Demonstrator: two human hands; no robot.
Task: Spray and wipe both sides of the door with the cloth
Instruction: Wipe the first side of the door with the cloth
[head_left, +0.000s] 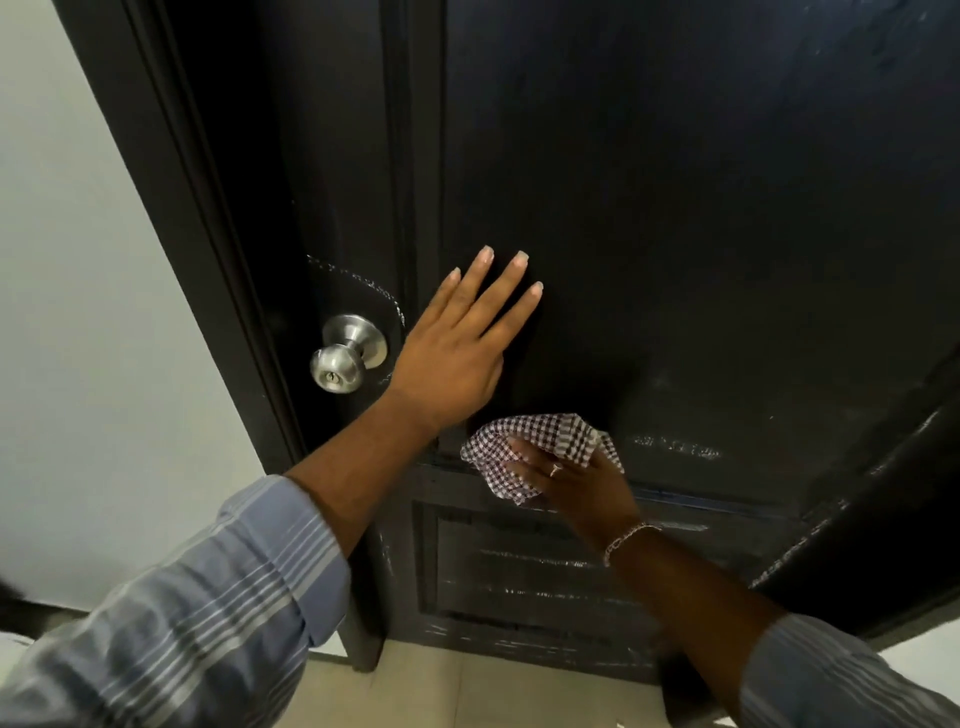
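wiping step in hand: left hand (457, 345) flat, fingers straight, braces the dark door (701, 208); right hand (566, 475) presses the checked cloth (530, 441) against its mid rail. next move probably calls for strokes over the streaked lower panel.

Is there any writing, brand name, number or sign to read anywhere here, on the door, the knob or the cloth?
None: no readable text shows.
The black door carries only pale streaks and smears, no letters.
The metal knob shows a keyhole, no brand mark that can be made out.
The cloth under the right hand bears a check pattern only.
The left hand lies flat on the door.
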